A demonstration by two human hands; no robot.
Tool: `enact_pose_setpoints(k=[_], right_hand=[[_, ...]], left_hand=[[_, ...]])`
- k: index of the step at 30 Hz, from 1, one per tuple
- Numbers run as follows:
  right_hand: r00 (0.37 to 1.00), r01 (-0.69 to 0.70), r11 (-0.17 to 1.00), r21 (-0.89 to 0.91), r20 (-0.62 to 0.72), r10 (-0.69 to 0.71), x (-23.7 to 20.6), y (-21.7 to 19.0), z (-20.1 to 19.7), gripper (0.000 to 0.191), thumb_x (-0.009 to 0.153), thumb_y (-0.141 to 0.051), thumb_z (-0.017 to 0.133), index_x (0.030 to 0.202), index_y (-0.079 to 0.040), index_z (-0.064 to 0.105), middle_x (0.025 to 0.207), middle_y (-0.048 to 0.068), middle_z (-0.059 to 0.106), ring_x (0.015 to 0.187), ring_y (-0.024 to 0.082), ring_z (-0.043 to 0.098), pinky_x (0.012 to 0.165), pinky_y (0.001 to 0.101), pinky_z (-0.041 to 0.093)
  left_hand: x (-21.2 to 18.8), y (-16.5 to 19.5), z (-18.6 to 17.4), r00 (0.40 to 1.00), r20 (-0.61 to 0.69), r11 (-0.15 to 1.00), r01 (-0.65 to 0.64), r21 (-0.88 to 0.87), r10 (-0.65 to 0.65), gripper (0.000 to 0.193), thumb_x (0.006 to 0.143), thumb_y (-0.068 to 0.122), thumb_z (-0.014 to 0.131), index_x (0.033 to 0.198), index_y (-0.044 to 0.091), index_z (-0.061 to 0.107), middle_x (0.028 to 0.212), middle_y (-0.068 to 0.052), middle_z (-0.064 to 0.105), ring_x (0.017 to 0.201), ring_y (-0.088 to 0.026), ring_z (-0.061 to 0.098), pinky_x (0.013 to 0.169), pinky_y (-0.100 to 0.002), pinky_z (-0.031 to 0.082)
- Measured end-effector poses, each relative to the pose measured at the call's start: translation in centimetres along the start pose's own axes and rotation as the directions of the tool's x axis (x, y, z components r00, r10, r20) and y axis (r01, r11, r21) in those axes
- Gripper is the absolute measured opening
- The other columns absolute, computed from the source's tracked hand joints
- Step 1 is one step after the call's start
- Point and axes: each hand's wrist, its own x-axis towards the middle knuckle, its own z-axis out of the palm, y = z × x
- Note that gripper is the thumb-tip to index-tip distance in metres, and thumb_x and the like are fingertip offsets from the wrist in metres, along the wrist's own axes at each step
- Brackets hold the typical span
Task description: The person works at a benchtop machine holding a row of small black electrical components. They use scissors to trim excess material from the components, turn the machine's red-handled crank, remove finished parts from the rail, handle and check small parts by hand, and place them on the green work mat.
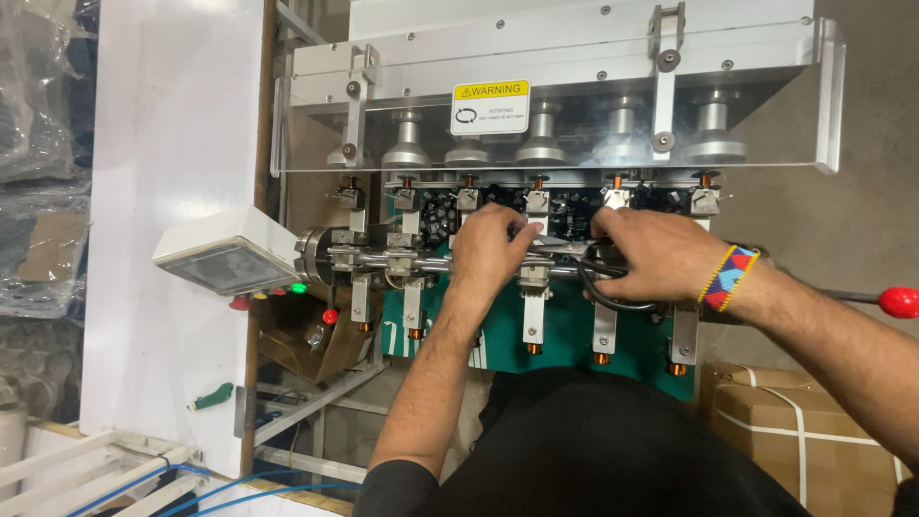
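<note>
A horizontal steel shaft (383,257) carries metal clamp blocks (532,278) and a looped black cable (613,299).

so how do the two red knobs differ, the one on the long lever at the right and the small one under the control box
The red knob on the lever is larger and sits at the far right edge, beyond the right hand. The small red knob is lower left of the left hand, near a green lamp. The lever knob caps a thin dark rod; the small one hangs by metal brackets. Both are round, glossy and red.
</note>
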Motion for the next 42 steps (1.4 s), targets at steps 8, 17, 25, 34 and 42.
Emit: enact_pose_setpoints(k=[8,17,25,34,42], right_hand=[[0.995,-0.037,0.999,0.018,0.096,0.035,-2.0,-2.4,0.7,0.05,0.078,-0.032,0.079,0.119,-0.014,0.056,0.083,0.011,0.073,0.08,0.033,0.073,0.072,0.0461,0.056],[0.949,-0.128,0.991,0.045,0.296,0.109,-8.4,-1.3,-0.3,0.058,0.074,-0.038,0.088,0.12,-0.022,0.056,0.085,0.006,0.072,0.084,0.028,0.072,0.074,0.0442,0.054],[0.953,-0.147,0.98,0.137,0.286,0.103,-7.5,-2.3,-0.5,0.054,0.074,-0.041,0.084,0.118,-0.021,0.059,0.085,0.006,0.073,0.078,0.026,0.073,0.072,0.0435,0.055],[0.997,0.007,1.0,-0.001,-0.071,-0.007,3.3,-6.5,2.0,0.069,0.071,-0.047,0.081,0.121,-0.006,0.058,0.108,0.017,0.069,0.09,0.036,0.07,0.081,0.0466,0.055],[0.982,0.077,0.996,0.052,-0.174,-0.067,6.2,-8.5,4.6,0.056,0.077,-0.036,0.083,0.114,-0.005,0.055,0.094,0.017,0.072,0.091,0.038,0.069,0.076,0.0488,0.054]], left_hand=[[0.1,0.1,1.1,0.895,-0.402,0.971,-0.234,-0.05,0.196,0.009,0.097,0.011,0.064,0.1,0.002,0.065,0.101,-0.013,0.068,0.095,-0.033,0.066,0.082,-0.043,0.054],[-1.2,0.1,5.2,0.932,-0.246,0.959,-0.281,-0.025,0.266,0.007,0.087,0.006,0.068,0.09,0.002,0.064,0.09,-0.012,0.067,0.087,-0.033,0.066,0.078,-0.046,0.053],[-0.2,-0.5,2.8,0.888,-0.185,0.893,-0.442,-0.086,0.422,0.019,0.093,0.021,0.073,0.1,0.003,0.072,0.102,-0.01,0.074,0.093,-0.031,0.069,0.083,-0.043,0.054],[-1.3,-7.9,-6.9,0.94,-0.33,0.996,0.088,-0.005,-0.085,0.028,0.094,0.032,0.075,0.088,0.005,0.076,0.092,-0.01,0.073,0.088,-0.032,0.067,0.079,-0.044,0.052],[-0.8,-8.8,-4.2,0.97,-0.212,0.993,-0.122,-0.009,0.117,0.016,0.089,0.019,0.074,0.086,0.004,0.075,0.094,-0.012,0.07,0.092,-0.036,0.066,0.085,-0.048,0.051]])
